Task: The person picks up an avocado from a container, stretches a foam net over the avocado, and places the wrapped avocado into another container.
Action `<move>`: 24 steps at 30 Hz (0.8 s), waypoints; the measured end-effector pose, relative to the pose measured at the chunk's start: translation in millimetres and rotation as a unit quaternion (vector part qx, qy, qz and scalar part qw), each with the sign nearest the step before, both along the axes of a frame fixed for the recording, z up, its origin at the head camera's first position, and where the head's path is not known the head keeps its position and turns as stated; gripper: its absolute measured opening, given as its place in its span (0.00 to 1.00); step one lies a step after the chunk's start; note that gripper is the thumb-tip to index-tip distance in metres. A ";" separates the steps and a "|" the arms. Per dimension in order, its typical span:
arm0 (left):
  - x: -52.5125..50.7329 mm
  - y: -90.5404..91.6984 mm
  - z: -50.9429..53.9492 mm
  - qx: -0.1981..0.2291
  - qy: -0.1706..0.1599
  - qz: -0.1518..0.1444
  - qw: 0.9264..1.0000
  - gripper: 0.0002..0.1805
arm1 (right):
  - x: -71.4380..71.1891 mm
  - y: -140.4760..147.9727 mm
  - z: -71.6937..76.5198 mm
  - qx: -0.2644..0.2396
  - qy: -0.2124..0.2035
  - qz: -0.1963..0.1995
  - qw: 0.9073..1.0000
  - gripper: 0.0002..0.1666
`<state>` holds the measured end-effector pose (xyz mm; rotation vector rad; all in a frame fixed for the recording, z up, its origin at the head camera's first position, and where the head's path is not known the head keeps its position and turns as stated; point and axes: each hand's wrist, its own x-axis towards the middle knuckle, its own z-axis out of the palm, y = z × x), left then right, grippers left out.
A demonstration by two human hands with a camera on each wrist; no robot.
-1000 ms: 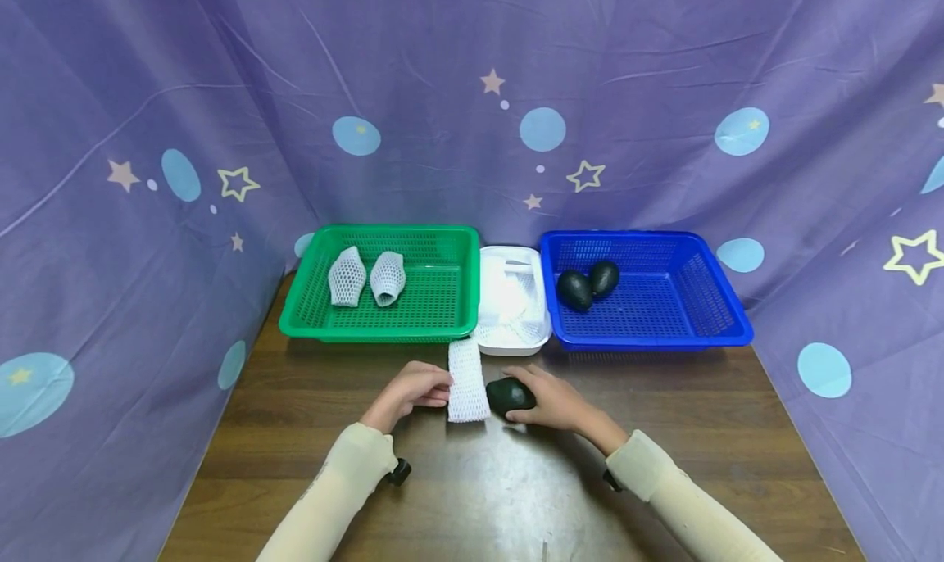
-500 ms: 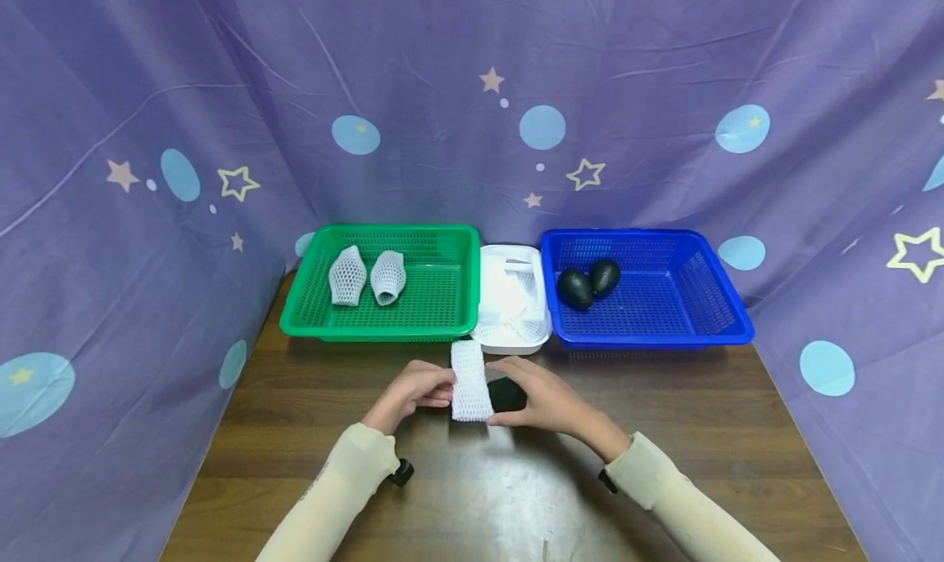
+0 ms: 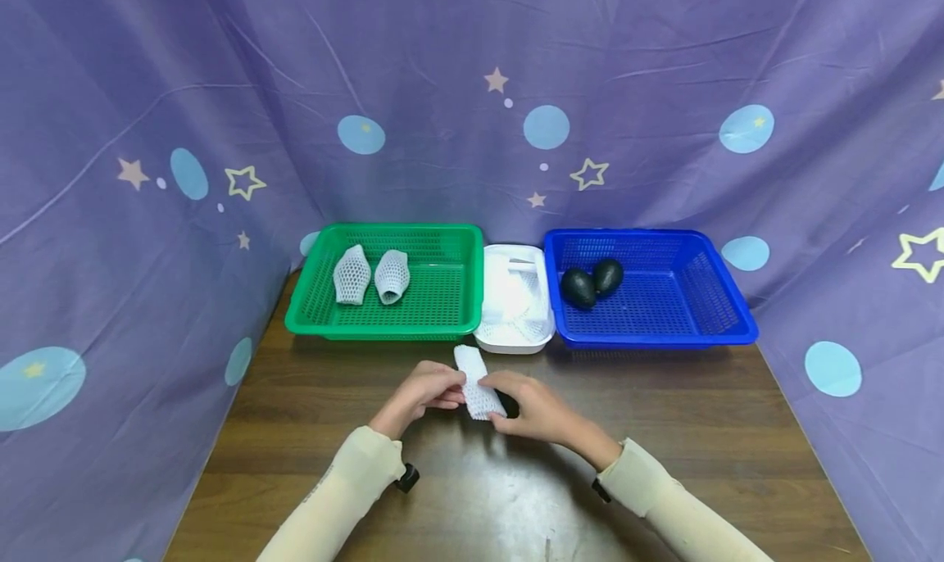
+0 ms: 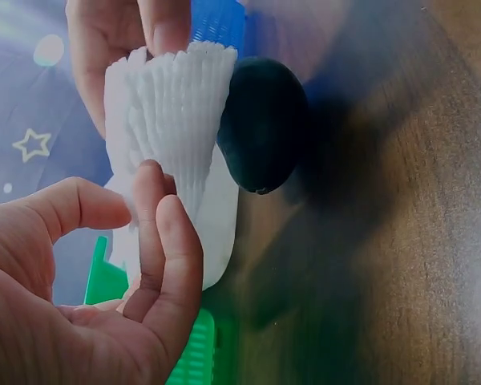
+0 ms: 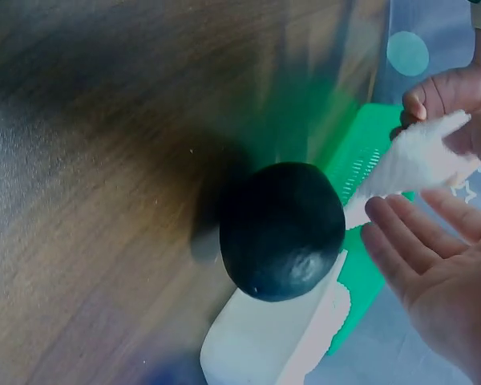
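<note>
A white foam net sleeve [image 3: 475,382] is between my two hands over the table. My left hand [image 3: 426,388] pinches its left side with thumb and fingers. At its near end, my right hand [image 3: 537,410] holds the sleeve between thumb and fingers; in the left wrist view, right-hand fingers [image 4: 164,28] are at the sleeve's rim. A dark green avocado [image 5: 280,233] lies on the table, mostly hidden beneath my right hand in the head view. The left wrist view puts this avocado [image 4: 264,124] beside the sleeve, outside it.
Behind my hands stands a green basket [image 3: 383,332] with two sleeved items [image 3: 351,275]. A white tray [image 3: 515,347] with white netting sits in the middle. On the right, a blue basket [image 3: 656,339] holds two avocados [image 3: 578,288]. A purple curtain [image 3: 442,95] hangs behind.
My right hand has moved left off the avocado and taken hold of the sleeve's near end. The sleeve has tilted and shifted slightly right, with my left hand still pinching it.
</note>
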<state>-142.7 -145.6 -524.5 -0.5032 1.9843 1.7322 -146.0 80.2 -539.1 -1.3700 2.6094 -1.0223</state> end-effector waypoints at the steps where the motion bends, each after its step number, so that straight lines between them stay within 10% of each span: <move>1: -0.4 0.8 -0.3 0.002 0.001 -0.002 1.000 0.10 | 0.0 -0.6 -1.1 -0.005 0.000 -0.003 1.000 0.28; 16: -1.4 20.1 -11.9 -0.011 0.131 -0.128 0.983 0.30 | -7.2 -11.2 -7.1 -0.059 -0.043 -0.117 0.991 0.16; 24: -3.9 19.4 -7.9 -0.046 0.162 -0.095 0.981 0.23 | -14.6 -6.5 -10.5 -0.099 -0.061 -0.130 0.985 0.16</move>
